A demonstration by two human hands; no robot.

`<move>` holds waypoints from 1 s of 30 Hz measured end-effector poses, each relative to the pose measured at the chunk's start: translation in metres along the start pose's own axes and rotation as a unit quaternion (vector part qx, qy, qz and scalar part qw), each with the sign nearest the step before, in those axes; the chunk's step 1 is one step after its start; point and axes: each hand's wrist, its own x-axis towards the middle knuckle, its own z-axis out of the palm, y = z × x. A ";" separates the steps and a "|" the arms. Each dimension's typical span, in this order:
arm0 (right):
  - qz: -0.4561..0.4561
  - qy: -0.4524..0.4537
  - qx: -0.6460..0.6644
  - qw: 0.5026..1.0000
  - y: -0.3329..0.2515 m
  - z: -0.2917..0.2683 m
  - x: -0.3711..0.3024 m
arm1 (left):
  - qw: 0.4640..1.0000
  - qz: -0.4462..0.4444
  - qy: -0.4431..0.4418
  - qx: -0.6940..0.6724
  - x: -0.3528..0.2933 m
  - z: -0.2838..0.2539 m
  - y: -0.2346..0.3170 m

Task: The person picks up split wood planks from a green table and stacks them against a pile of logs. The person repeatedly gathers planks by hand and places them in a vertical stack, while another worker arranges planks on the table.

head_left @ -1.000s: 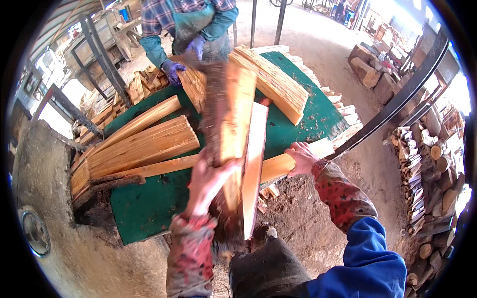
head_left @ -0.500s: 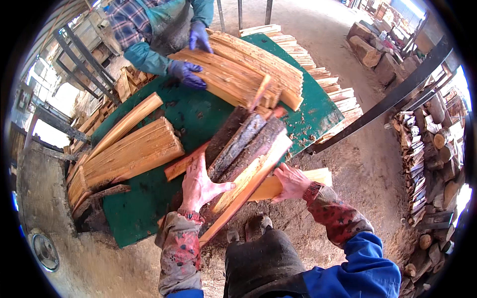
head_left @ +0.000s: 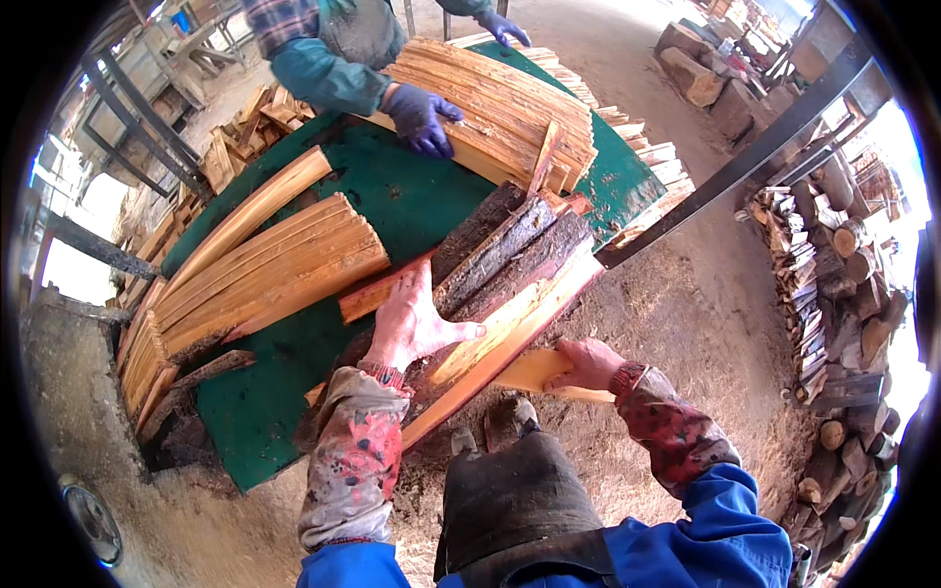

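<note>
My left hand [head_left: 417, 318] lies spread over a pile of bark-edged wood slabs [head_left: 505, 257], its thumb stretched out across the light face of the nearest slab. That slab slants over the near edge of the green table [head_left: 363, 211]. Lower and to the right, my right hand [head_left: 585, 366] is closed on a pale wood board [head_left: 534, 370], whose left end passes behind the slab. Across the table a co-worker's purple-gloved hand [head_left: 423, 120] rests against a stack of sawn boards [head_left: 495, 103]. The co-worker's other gloved hand [head_left: 504, 28] is beyond that stack.
A second bundle of boards [head_left: 270, 269] lies on the table's left. A dark metal bar [head_left: 740, 157] slants up from the table's right corner. More cut wood [head_left: 662, 167] is stacked behind the table. Firewood [head_left: 799, 284] and logs [head_left: 851, 237] are piled along the right.
The board in my right hand has swung down and left, with less of it past my hand. One co-worker's hand has left the far boards, which now lie closer together. My left hand stays spread.
</note>
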 end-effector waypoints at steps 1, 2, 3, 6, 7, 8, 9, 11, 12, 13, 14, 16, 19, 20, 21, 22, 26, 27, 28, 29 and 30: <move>0.000 0.009 0.008 1.000 0.000 0.003 0.001 | 1.000 -0.004 0.001 0.001 0.001 0.000 0.001; -0.001 0.015 0.017 1.000 0.000 0.006 0.001 | 1.000 -0.017 -0.003 0.014 -0.001 0.000 0.001; 0.002 0.018 0.027 0.999 -0.001 0.008 0.001 | 1.000 -0.012 -0.001 0.012 -0.004 -0.002 0.002; 0.007 0.017 0.027 0.999 -0.001 0.008 0.003 | 0.998 0.000 0.028 0.055 -0.010 -0.009 0.015; -0.004 0.025 0.035 0.999 -0.002 0.007 0.003 | 0.995 0.004 0.042 0.085 -0.016 -0.011 0.021; -0.005 0.025 0.030 0.999 -0.004 0.005 0.003 | 0.993 0.020 0.070 0.098 -0.024 -0.014 0.027; 0.000 0.021 0.021 1.000 -0.006 0.004 0.003 | 0.988 0.041 0.123 0.080 -0.036 -0.015 0.034; 0.015 0.007 0.026 1.000 -0.011 0.002 0.000 | 0.964 0.091 0.251 0.013 -0.074 -0.007 0.046; 0.004 0.016 0.032 0.999 -0.013 0.002 -0.002 | 0.970 0.090 0.216 -0.061 -0.101 0.001 0.052; -0.004 0.014 0.026 1.000 -0.015 0.000 -0.004 | 0.971 0.054 0.176 -0.150 -0.129 0.013 0.058; -0.010 0.014 0.043 0.999 -0.016 0.000 -0.005 | 0.968 -0.004 0.082 -0.237 -0.151 0.031 0.065; -0.026 0.010 0.067 0.997 -0.015 -0.003 -0.008 | 0.884 -0.195 -0.027 -0.424 -0.178 0.080 0.073; -0.060 -0.024 0.106 0.992 -0.008 -0.006 -0.006 | 0.643 -0.273 0.142 -0.701 -0.167 0.162 0.072; -0.058 -0.041 0.108 0.992 -0.004 -0.006 -0.002 | 0.528 -0.290 0.218 -0.768 -0.161 0.180 0.075; -0.067 -0.053 0.109 0.990 -0.003 -0.003 0.002 | 0.495 -0.237 0.227 -0.804 -0.157 0.192 0.077; -0.077 -0.066 0.109 0.989 0.001 -0.002 0.004 | 0.449 -0.225 0.234 -0.832 -0.147 0.201 0.078; -0.079 -0.105 0.093 0.987 0.006 -0.004 0.007 | 0.406 -0.159 0.279 -0.856 -0.108 0.203 0.084; -0.126 -0.097 0.070 0.985 0.008 -0.012 0.005 | 0.408 -0.126 0.295 -0.855 -0.104 0.201 0.085; -0.163 -0.102 0.033 0.981 0.007 -0.024 0.005 | 0.390 -0.132 0.295 -0.862 -0.101 0.198 0.085; -0.183 -0.122 -0.007 0.975 0.006 -0.038 0.005 | 0.384 -0.177 0.312 -0.851 -0.099 0.198 0.085; -0.256 -0.114 -0.056 0.958 0.005 -0.057 0.007 | 0.372 -0.194 0.330 -0.846 -0.096 0.199 0.084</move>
